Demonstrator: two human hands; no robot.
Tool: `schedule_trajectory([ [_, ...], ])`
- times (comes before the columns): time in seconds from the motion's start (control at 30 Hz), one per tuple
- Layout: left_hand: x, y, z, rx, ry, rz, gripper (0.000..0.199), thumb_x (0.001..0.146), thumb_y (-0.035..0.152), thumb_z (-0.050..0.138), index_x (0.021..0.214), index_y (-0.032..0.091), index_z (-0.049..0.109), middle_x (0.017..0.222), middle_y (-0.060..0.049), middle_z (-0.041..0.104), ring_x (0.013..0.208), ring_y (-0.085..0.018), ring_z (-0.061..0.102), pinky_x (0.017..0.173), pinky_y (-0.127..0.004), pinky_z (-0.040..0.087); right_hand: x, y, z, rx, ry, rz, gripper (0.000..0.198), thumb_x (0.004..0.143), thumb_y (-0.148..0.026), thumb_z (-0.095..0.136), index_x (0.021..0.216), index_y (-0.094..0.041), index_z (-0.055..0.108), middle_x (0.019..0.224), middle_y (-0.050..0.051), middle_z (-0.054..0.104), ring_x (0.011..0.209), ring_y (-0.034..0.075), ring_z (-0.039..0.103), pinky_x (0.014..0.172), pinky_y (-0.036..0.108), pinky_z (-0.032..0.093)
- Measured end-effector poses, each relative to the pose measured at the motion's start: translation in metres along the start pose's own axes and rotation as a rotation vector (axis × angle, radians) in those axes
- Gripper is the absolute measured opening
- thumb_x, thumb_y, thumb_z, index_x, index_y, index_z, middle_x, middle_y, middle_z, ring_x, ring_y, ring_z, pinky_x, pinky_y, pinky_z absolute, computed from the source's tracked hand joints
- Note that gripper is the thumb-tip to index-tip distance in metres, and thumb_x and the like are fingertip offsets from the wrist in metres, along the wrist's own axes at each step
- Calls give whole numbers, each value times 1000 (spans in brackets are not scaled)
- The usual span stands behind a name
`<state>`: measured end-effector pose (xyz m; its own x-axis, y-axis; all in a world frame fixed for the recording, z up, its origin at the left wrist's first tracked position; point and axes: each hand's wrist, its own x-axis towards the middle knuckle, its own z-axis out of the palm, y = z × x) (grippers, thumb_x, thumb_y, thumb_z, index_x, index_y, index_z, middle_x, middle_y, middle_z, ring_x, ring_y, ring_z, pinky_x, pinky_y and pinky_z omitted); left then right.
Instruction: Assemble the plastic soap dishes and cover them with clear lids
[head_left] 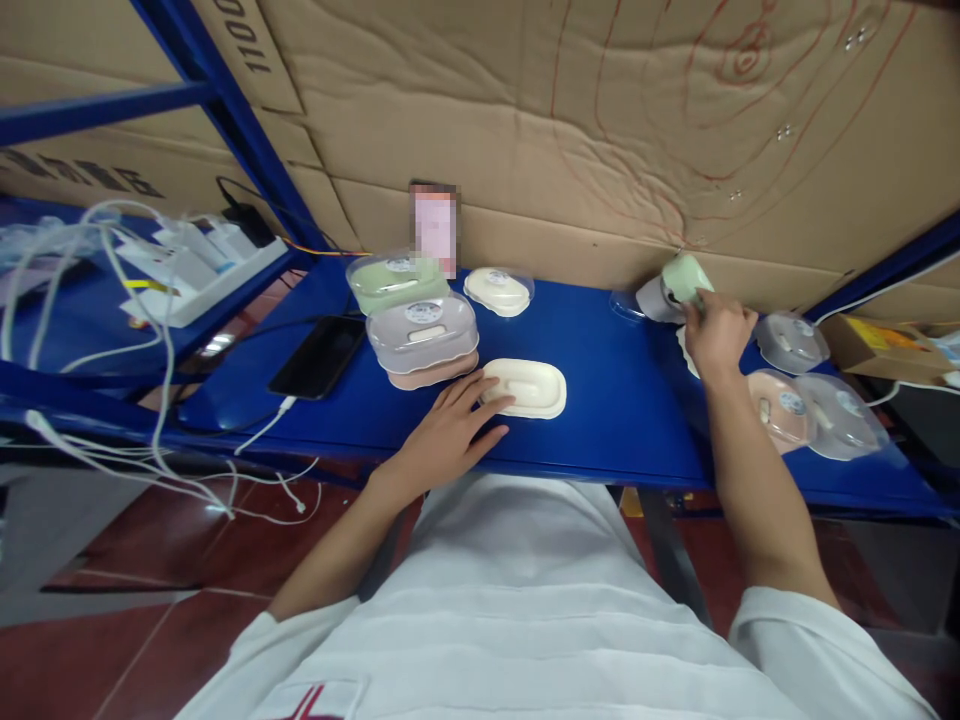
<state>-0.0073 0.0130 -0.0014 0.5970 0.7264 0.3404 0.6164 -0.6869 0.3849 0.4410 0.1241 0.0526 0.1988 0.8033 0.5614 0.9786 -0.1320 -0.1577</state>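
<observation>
"What looks done?"
"Lidded boxes (422,340), just beyond the left fingers (491,409)."
"And unfinished, perhaps?"
"A lidless cream tray (541,388) under those loosely spread fingers; the right fingers (709,303) grip a green piece (685,271)."

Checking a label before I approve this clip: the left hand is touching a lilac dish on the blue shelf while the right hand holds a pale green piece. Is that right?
Not quite: the dish that the left hand touches on the blue shelf is cream, not lilac, as the head view shows. The right hand does hold a pale green piece.
</observation>
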Motion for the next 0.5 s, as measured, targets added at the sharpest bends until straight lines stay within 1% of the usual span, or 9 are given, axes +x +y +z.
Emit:
schedule_trajectory([
  [0.07, -1, 1, 0, -10, 5, 5, 43, 112, 40, 52, 152, 28, 61, 162, -12, 56, 160, -36, 42, 131, -62, 39, -8, -17, -12, 28, 65, -60, 51, 112, -41, 39, 144, -10, 65, 140, 30, 69, 127, 39, 60, 108, 58, 37],
  [0.13, -1, 3, -1, -34, 25, -10, 48, 112, 37, 51, 159, 31, 53, 164, -13, 53, 159, -35, 44, 130, -61, 40, -24, -41, -24, 89, 84, -207, 51, 114, -46, 37, 145, -15, 64, 142, 24, 69, 128, 37, 59, 109, 57, 39],
  [0.2, -2, 5, -1, -60, 60, -36, 55, 112, 34, 52, 166, 32, 43, 169, -15, 45, 160, -35, 43, 130, -59, 41, -46, -69, -31, 166, 47, -416, 46, 115, -46, 39, 141, -19, 66, 134, 18, 74, 123, 35, 63, 108, 56, 42],
  [0.27, -3, 6, -1, -77, 97, -58, 62, 111, 33, 54, 170, 32, 34, 175, -16, 34, 161, -36, 41, 130, -58, 41, -70, -97, -34, 215, -30, -596, 39, 115, -42, 43, 137, -23, 69, 129, 11, 78, 117, 31, 67, 108, 53, 44],
  [0.33, -3, 6, 0, -83, 121, -69, 68, 111, 33, 56, 173, 32, 28, 179, -18, 23, 163, -37, 38, 130, -59, 41, -92, -119, -33, 257, -118, -774, 37, 115, -37, 46, 140, -23, 70, 128, 10, 79, 112, 30, 68, 108, 52, 44],
  [0.4, -3, 5, 0, -81, 126, -68, 70, 110, 33, 56, 173, 32, 25, 182, -18, 16, 166, -38, 33, 132, -60, 38, -107, -132, -29, 300, -174, -937, 37, 114, -34, 48, 142, -21, 69, 122, 10, 80, 107, 29, 70, 106, 51, 44],
  [0.43, -3, 4, 0, -78, 120, -60, 69, 110, 32, 56, 173, 33, 27, 183, -17, 15, 168, -38, 29, 133, -60, 36, -112, -136, -27, 320, -184, -995, 36, 114, -33, 49, 141, -20, 70, 119, 10, 81, 105, 28, 70, 104, 50, 45],
  [0.5, -2, 3, 0, -73, 98, -41, 63, 111, 31, 54, 170, 32, 32, 182, -16, 18, 169, -37, 24, 135, -61, 33, -117, -140, -23, 361, -176, -1065, 34, 114, -33, 52, 136, -17, 72, 115, 11, 81, 104, 27, 71, 103, 48, 47],
])
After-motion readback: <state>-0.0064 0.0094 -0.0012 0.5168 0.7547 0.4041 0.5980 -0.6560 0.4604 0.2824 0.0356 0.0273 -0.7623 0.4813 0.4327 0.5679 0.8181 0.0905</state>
